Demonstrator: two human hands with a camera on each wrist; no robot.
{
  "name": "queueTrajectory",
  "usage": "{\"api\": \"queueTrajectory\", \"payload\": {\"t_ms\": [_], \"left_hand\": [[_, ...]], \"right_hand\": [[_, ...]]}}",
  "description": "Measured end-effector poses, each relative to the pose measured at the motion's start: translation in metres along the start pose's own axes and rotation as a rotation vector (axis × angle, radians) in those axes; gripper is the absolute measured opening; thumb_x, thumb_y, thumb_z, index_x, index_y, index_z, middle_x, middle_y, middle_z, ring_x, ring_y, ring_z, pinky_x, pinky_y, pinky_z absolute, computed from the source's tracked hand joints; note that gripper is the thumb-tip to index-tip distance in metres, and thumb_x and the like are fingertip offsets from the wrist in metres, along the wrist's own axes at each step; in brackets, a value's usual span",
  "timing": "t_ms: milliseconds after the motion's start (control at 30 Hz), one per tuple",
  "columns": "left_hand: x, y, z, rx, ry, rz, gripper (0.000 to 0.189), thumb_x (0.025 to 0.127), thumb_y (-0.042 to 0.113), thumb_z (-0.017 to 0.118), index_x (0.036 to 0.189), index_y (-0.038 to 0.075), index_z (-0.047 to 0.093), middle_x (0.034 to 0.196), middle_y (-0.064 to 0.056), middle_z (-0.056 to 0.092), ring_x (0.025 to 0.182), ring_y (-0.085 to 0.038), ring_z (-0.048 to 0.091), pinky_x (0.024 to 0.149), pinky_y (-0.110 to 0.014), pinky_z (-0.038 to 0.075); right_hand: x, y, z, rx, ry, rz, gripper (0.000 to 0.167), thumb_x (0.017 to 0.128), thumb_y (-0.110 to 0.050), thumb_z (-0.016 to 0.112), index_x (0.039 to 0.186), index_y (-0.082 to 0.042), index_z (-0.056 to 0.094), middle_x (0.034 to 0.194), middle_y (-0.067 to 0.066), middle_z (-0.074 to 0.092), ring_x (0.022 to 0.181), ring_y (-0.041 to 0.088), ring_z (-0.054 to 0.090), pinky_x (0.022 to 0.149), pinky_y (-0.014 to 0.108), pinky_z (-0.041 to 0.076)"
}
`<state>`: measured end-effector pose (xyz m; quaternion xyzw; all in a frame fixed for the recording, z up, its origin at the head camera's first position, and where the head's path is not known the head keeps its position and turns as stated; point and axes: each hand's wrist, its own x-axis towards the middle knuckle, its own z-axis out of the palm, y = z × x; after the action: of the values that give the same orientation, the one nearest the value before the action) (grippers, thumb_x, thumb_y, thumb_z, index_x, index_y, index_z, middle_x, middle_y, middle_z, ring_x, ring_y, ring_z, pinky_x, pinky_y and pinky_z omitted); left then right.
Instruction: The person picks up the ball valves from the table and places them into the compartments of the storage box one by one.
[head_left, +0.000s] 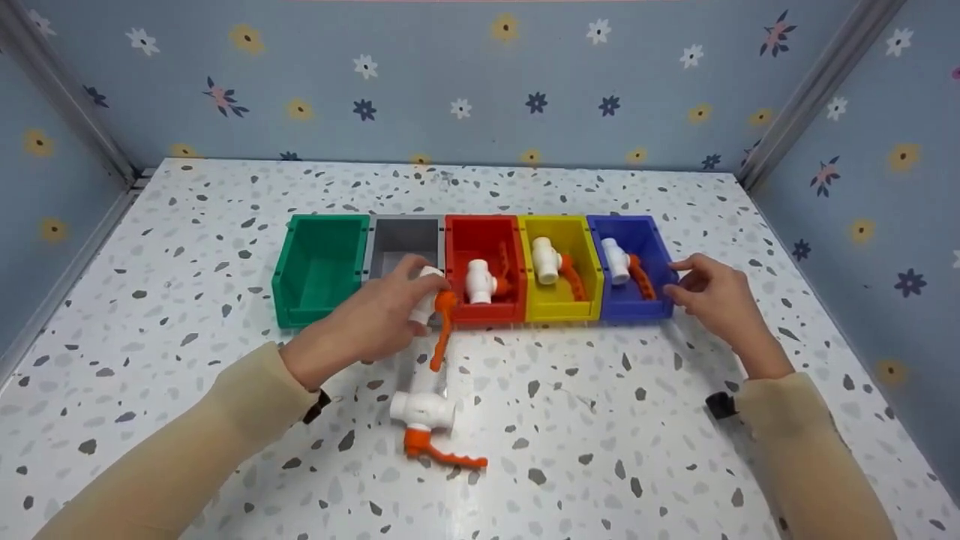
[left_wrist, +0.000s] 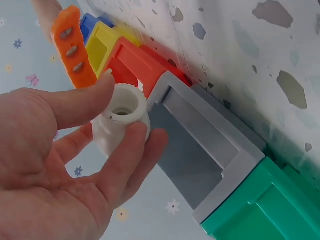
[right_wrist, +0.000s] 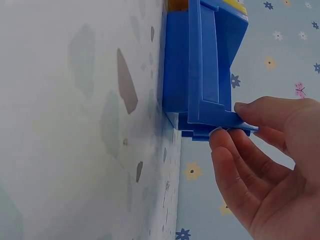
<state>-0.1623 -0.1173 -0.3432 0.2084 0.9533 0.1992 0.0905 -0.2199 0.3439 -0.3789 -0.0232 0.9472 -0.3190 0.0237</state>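
My left hand [head_left: 375,319] grips a white PVC ball valve [left_wrist: 109,134] with an orange lever, just above the front of the grey bin [head_left: 409,219]. In the left wrist view, thumb and fingers pinch its round white body. My right hand [head_left: 716,304] pinches the right side wall of the blue bin [head_left: 637,311] between thumb and fingers. Single ball valves lie in the red bin [head_left: 484,315], the yellow bin [head_left: 562,311] and the blue bin. Another ball valve [head_left: 422,411] lies on the table in front of the row, its orange lever pointing right.
The bins stand joined side by side, with a green bin [head_left: 319,319] at the left end. Under them is a white speckled table [head_left: 600,450]. Flowered blue panels [head_left: 480,75] rise behind and at both sides.
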Motion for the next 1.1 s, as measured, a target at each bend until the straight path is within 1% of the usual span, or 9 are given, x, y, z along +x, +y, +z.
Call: {"api": "queueTrajectory", "payload": {"t_ms": [67, 167, 233, 367, 567, 833, 933, 1033, 1100], "left_hand": [[0.002, -0.001, -0.002, 0.006, 0.003, -0.037, 0.061, 0.088, 0.008, 0.075, 0.143, 0.022, 0.052, 0.154, -0.012, 0.03, 0.098, -0.03, 0.063, 0.076, -0.039, 0.058], [0.005, -0.002, -0.004, 0.012, 0.026, -0.082, 0.062, 0.088, 0.007, 0.075, 0.144, 0.02, 0.051, 0.155, -0.014, 0.029, 0.117, -0.035, 0.055, 0.084, -0.045, 0.056], [0.007, -0.003, -0.006, 0.002, 0.033, -0.103, 0.061, 0.089, 0.006, 0.074, 0.144, 0.018, 0.051, 0.155, -0.015, 0.028, 0.12, -0.036, 0.053, 0.085, -0.046, 0.056], [0.013, -0.004, -0.009, 0.008, 0.041, -0.11, 0.058, 0.091, 0.003, 0.07, 0.144, 0.014, 0.05, 0.154, -0.016, 0.028, 0.115, -0.035, 0.056, 0.088, -0.045, 0.055], [0.026, -0.004, -0.013, 0.054, 0.024, -0.113, 0.051, 0.093, 0.003, 0.067, 0.141, 0.007, 0.05, 0.156, -0.018, 0.026, 0.114, -0.036, 0.058, 0.093, -0.048, 0.051], [0.044, -0.007, -0.018, 0.082, 0.046, -0.138, 0.044, 0.094, 0.002, 0.064, 0.136, 0.004, 0.051, 0.152, -0.018, 0.029, 0.086, -0.03, 0.064, 0.08, -0.04, 0.057], [0.049, -0.01, -0.018, 0.091, 0.057, -0.172, 0.047, 0.094, 0.0, 0.063, 0.138, 0.004, 0.049, 0.153, -0.02, 0.029, 0.087, -0.031, 0.063, 0.079, -0.039, 0.057], [0.054, -0.012, -0.016, 0.105, 0.067, -0.207, 0.049, 0.094, 0.001, 0.064, 0.141, 0.003, 0.048, 0.153, -0.023, 0.029, 0.094, -0.033, 0.063, 0.081, -0.042, 0.057], [0.057, -0.013, -0.015, 0.134, 0.076, -0.212, 0.046, 0.094, 0.002, 0.064, 0.138, 0.0, 0.05, 0.148, -0.025, 0.033, 0.095, -0.036, 0.063, 0.081, -0.043, 0.057]], "right_hand": [[0.0, 0.0, 0.001, -0.002, 0.008, -0.004, 0.045, 0.095, -0.033, 0.069, 0.133, -0.01, 0.058, 0.103, 0.014, 0.063, 0.085, 0.026, 0.059, 0.067, 0.022, 0.052], [0.0, 0.0, 0.001, -0.014, 0.031, -0.022, 0.041, 0.095, -0.028, 0.07, 0.13, -0.009, 0.06, 0.1, 0.014, 0.063, 0.081, 0.026, 0.06, 0.064, 0.022, 0.052], [0.0, 0.0, 0.001, -0.023, 0.045, -0.035, 0.04, 0.095, -0.026, 0.07, 0.129, -0.009, 0.061, 0.098, 0.014, 0.064, 0.079, 0.026, 0.06, 0.063, 0.023, 0.052], [0.0, 0.001, 0.002, -0.033, 0.052, -0.043, 0.038, 0.095, -0.025, 0.07, 0.128, -0.009, 0.061, 0.097, 0.013, 0.064, 0.078, 0.025, 0.06, 0.062, 0.024, 0.052], [0.0, 0.001, 0.001, -0.016, 0.021, -0.031, 0.04, 0.095, -0.027, 0.07, 0.13, -0.01, 0.06, 0.1, 0.013, 0.063, 0.083, 0.027, 0.059, 0.065, 0.023, 0.053], [0.001, -0.001, 0.0, -0.009, 0.001, -0.022, 0.043, 0.095, -0.029, 0.07, 0.131, -0.009, 0.058, 0.101, 0.014, 0.063, 0.083, 0.027, 0.06, 0.066, 0.024, 0.053], [0.0, 0.0, 0.0, -0.005, 0.002, -0.027, 0.042, 0.095, -0.029, 0.07, 0.131, -0.01, 0.059, 0.101, 0.014, 0.063, 0.082, 0.027, 0.06, 0.066, 0.025, 0.053], [0.0, 0.0, 0.0, -0.002, 0.004, -0.027, 0.041, 0.095, -0.028, 0.069, 0.131, -0.01, 0.059, 0.102, 0.014, 0.063, 0.083, 0.027, 0.06, 0.066, 0.024, 0.053], [0.0, 0.0, 0.001, -0.009, 0.01, -0.026, 0.041, 0.095, -0.027, 0.07, 0.131, -0.009, 0.059, 0.101, 0.014, 0.064, 0.082, 0.026, 0.061, 0.066, 0.024, 0.052]]}}
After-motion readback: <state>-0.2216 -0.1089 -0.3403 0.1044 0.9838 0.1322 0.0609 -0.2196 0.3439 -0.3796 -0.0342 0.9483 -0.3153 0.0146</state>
